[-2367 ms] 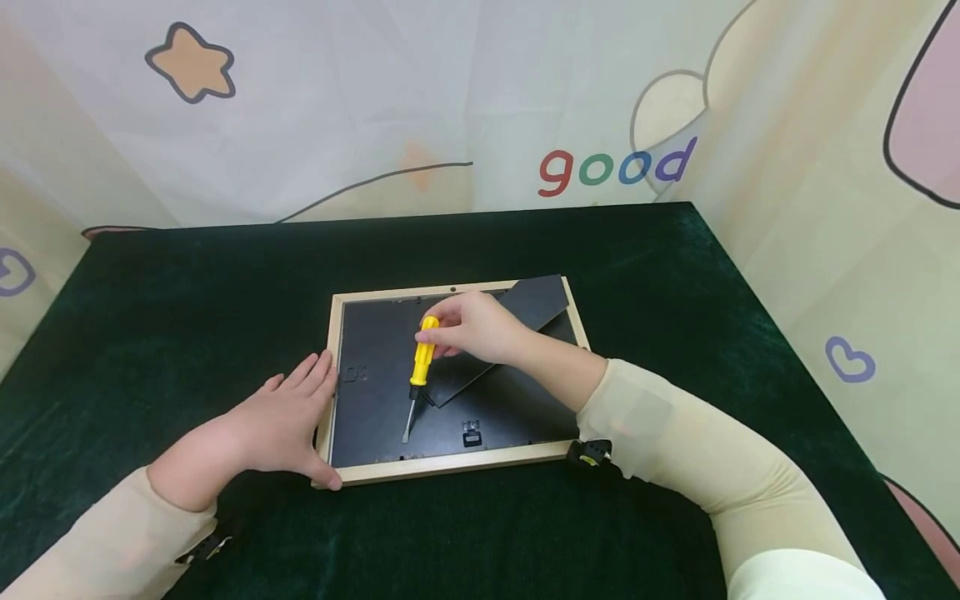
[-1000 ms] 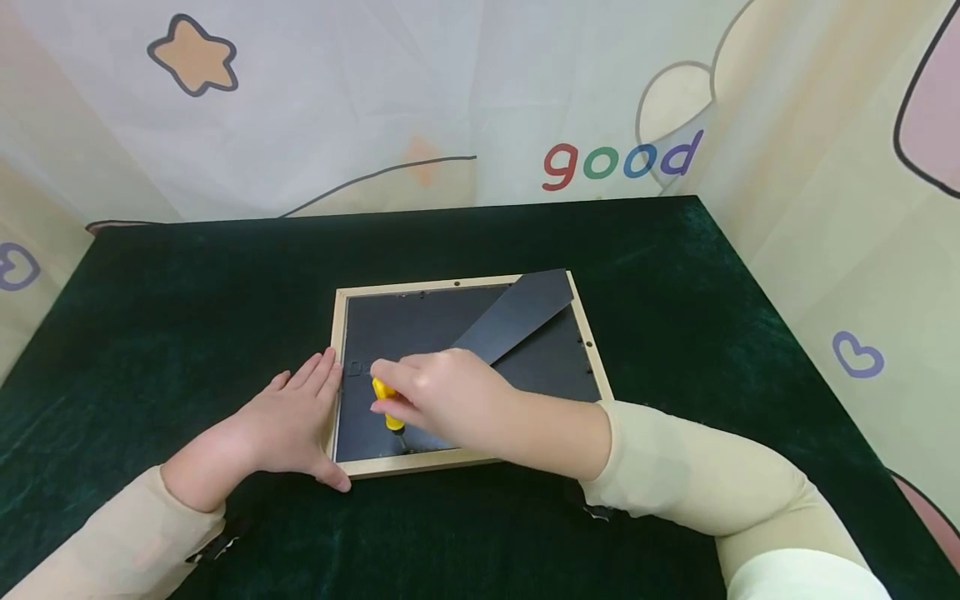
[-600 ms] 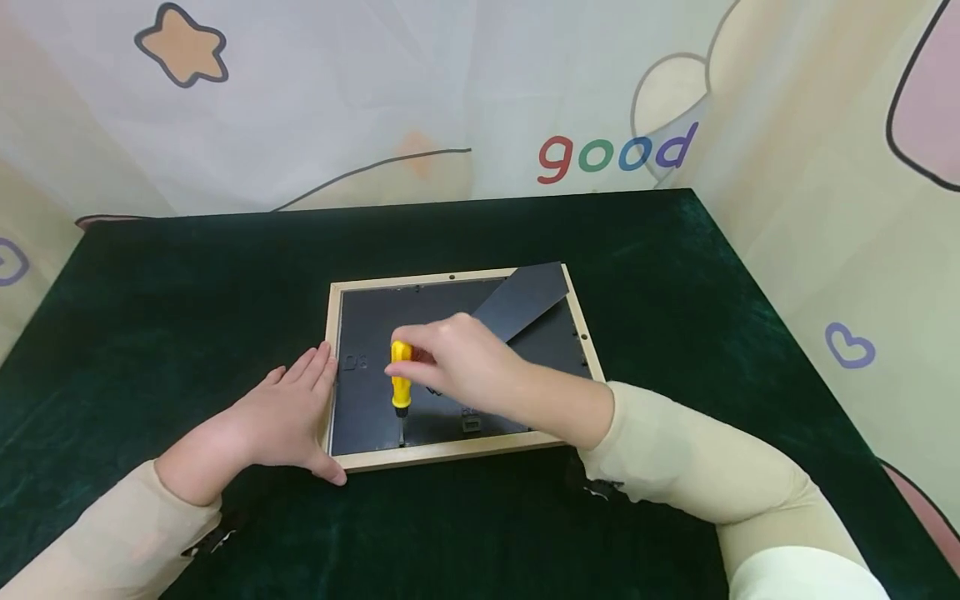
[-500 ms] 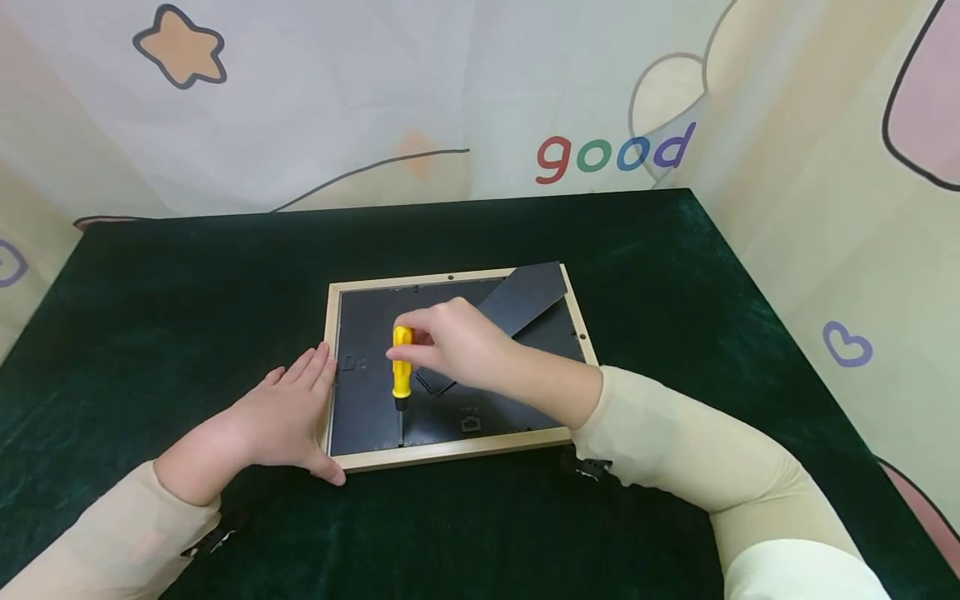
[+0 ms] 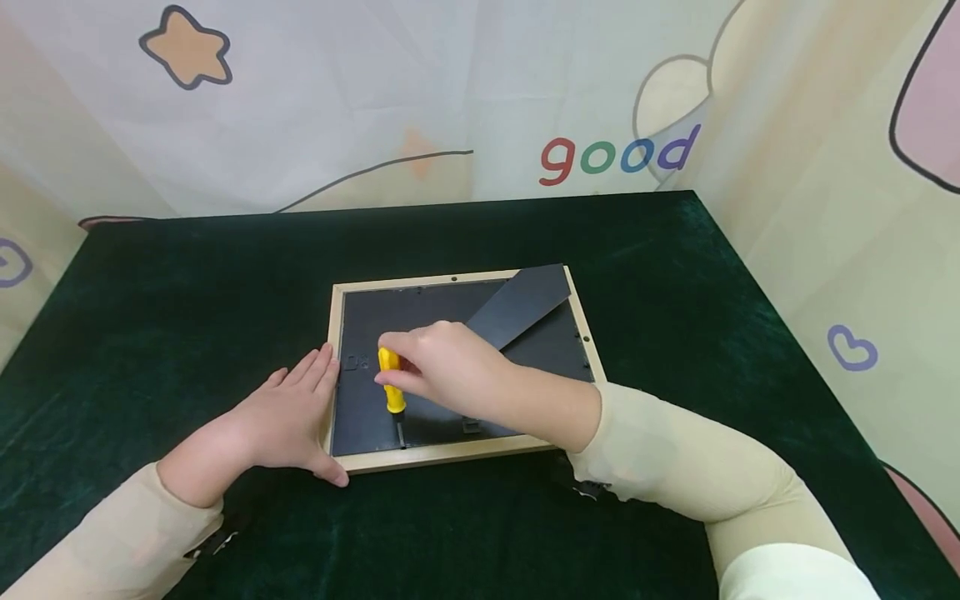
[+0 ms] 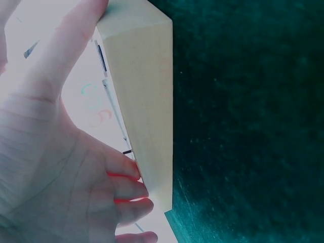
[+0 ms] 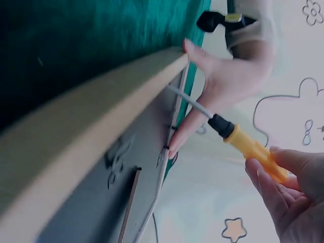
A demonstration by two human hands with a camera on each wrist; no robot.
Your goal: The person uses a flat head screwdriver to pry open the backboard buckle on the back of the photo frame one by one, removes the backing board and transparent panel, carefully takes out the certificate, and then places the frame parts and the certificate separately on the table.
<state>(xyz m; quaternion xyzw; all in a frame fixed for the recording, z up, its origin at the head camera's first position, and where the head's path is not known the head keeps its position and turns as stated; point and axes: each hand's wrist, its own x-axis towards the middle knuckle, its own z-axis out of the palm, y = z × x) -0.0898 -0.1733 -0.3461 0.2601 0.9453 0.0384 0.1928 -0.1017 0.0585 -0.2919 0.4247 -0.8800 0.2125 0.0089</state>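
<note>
A picture frame with a light wooden border (image 5: pixel 450 452) lies face down on the dark green cloth, its black backing board (image 5: pixel 382 321) showing. Across the board's upper right slants a black easel stand (image 5: pixel 521 304). My right hand (image 5: pixel 461 371) grips the yellow handle of a screwdriver (image 5: pixel 392 385). In the right wrist view the screwdriver's tip (image 7: pixel 173 88) meets the inner edge of the long near side. My left hand (image 5: pixel 281 417) rests on the frame's left end with straight fingers, its thumb at the near left corner.
Green cloth (image 5: pixel 187 292) covers the table on all sides of the frame. A metal hanger (image 5: pixel 471 426) sits on the board near its front edge, and small dark tabs line the inner edges. A printed curtain (image 5: pixel 337 100) hangs behind.
My right hand has brought the screwdriver down to the frame's near inner edge. Over the last half second its handle has tipped left and lower. My left hand has stayed in place.
</note>
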